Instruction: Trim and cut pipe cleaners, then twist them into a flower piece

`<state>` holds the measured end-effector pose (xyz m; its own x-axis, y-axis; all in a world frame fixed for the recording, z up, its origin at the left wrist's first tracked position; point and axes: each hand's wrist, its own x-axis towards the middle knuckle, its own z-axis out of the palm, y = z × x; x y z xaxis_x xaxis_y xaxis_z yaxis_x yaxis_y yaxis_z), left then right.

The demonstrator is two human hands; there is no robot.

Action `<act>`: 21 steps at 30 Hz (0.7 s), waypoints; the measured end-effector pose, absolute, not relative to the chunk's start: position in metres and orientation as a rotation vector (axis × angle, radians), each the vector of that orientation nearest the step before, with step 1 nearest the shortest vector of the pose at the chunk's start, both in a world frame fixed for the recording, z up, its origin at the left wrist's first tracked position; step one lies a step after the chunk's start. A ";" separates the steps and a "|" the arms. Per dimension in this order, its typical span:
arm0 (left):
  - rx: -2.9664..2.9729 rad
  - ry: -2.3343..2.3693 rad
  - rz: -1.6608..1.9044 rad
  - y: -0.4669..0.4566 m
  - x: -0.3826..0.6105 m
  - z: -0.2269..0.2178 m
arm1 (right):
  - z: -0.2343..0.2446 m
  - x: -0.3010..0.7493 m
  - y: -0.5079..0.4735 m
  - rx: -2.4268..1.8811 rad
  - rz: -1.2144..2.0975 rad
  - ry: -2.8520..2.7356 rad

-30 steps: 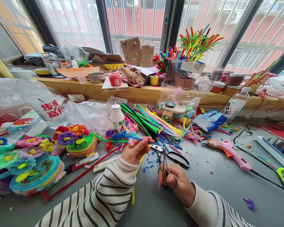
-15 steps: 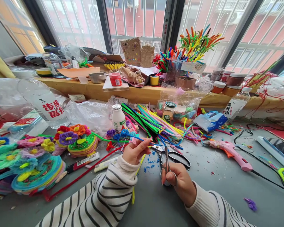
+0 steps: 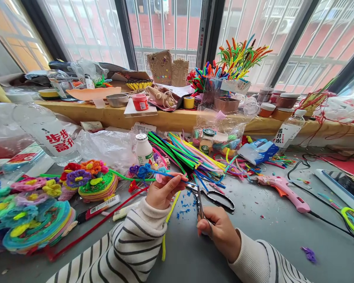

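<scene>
In the middle of the head view, my left hand [image 3: 163, 192] pinches a blue pipe cleaner [image 3: 162, 172]. A blue curled flower shape [image 3: 144, 171] sits at its left end. My right hand [image 3: 220, 232] grips small metal scissors [image 3: 199, 202], blades pointing up, just right of the left fingertips. The blade tips are close to the stem's right end; whether they touch it I cannot tell. Behind them, larger black-handled scissors [image 3: 222, 201] lie on the grey table. Blue fuzz clippings [image 3: 184, 208] are scattered between my hands. A yellow pipe cleaner [image 3: 164, 247] runs beneath my left wrist.
Pipe-cleaner flowers on round coiled bases [image 3: 41, 228] crowd the left side. A pile of coloured pipe cleaners [image 3: 191, 153] lies beyond my hands, near a white bottle [image 3: 143, 150]. To the right are a pink glue gun [image 3: 286, 192], its black cord and a phone-like device [image 3: 342, 188].
The scissors in my right hand have moved slightly left, closer to my left fingers. The whole view has shifted a little; my left hand still pinches the blue pipe cleaner.
</scene>
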<state>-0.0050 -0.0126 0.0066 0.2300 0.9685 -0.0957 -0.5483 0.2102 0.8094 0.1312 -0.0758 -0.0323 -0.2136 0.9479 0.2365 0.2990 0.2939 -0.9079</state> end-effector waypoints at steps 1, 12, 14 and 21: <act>0.744 0.702 1.201 -0.013 -0.005 0.008 | -0.032 0.131 -0.077 -1.125 0.950 -1.708; 0.664 0.757 1.272 -0.013 -0.004 0.009 | -0.027 0.130 -0.080 -0.953 1.123 -1.741; 0.648 0.782 1.258 -0.011 -0.004 0.006 | -0.026 0.129 -0.079 -0.946 1.145 -1.779; 0.719 0.786 1.251 -0.011 -0.002 0.001 | -0.024 0.129 -0.082 -0.909 1.127 -1.914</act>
<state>-0.0017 -0.0106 0.0009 0.1332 0.9837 -0.1204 -0.5350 0.1736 0.8268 0.1286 -0.0819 -0.0242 -0.4877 0.8422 0.2299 0.2076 0.3677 -0.9065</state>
